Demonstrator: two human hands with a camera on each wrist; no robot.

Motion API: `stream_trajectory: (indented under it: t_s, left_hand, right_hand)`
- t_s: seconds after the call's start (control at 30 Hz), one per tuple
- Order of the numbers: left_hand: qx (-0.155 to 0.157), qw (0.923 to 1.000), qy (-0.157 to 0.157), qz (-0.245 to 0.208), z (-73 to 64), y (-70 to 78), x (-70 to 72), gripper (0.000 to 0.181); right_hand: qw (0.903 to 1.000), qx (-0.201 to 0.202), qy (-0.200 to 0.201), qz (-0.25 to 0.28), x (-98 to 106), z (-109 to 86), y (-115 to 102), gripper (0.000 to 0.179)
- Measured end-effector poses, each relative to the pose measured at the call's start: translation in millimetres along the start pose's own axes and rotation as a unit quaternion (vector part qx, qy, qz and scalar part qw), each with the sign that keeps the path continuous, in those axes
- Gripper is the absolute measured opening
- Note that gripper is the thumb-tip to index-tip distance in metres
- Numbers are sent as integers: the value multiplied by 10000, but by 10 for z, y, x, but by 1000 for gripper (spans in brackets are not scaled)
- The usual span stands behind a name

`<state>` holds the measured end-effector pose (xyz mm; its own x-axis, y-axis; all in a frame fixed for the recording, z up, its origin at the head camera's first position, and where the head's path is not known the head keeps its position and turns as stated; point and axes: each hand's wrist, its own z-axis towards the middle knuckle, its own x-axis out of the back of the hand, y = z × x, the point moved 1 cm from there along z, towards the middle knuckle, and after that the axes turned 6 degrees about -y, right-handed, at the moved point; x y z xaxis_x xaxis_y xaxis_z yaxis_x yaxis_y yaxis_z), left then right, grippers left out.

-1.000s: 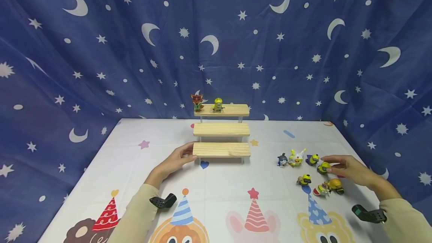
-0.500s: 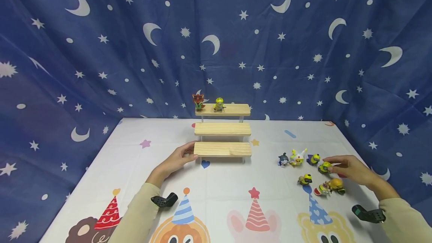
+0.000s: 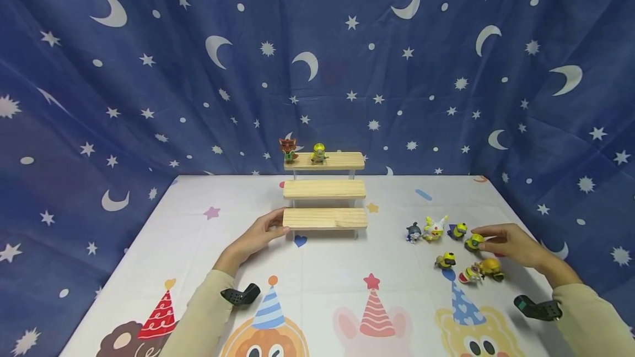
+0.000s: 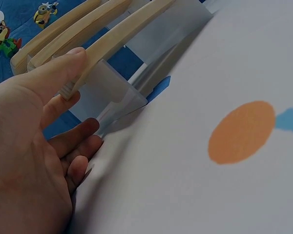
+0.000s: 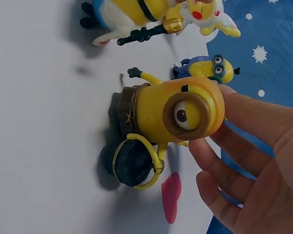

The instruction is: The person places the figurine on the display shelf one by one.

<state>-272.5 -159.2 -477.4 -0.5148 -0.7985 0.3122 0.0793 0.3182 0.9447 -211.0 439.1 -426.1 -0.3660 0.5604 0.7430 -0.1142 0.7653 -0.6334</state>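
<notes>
My left hand (image 3: 259, 236) grips the left end of the bottom step of a three-tier wooden display stand (image 3: 324, 218). In the left wrist view the thumb (image 4: 63, 68) lies along the step's top edge, with a finger under it. Far to the right, my right hand (image 3: 516, 244) pinches the head of a one-eyed yellow Minion figurine (image 5: 180, 109) between thumb and fingers. This figurine has a brown skirt and a round dark piece at its side, and it is low over the white tablecloth. A blue-clad Minion (image 5: 210, 68) is just beyond it.
On the top step stand a fox figurine (image 3: 288, 150) and a yellow-helmeted figurine (image 3: 318, 153). Around the right hand are a grey figurine (image 3: 414, 233), a white-costumed one (image 3: 434, 229) and several more yellow ones. A blue starry curtain (image 3: 317, 70) closes off the back.
The head view has shifted slightly. Both hands and the figurines keep their places relative to the table.
</notes>
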Motion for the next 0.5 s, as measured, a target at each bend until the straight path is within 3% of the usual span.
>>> stream_trajectory:
  t_s: [0.3, 0.5]
  left_hand:
    - [-31, 10000, 14, -47, 0, -22, -9, 69]
    - [-57, 10000, 9, -54, -1, -29, -10, 69]
  right_hand:
    - [9972, -309, 395, -554, 91, -46, -12, 44]
    - [9965, -43, 710, -436, 179, -123, -111, 44]
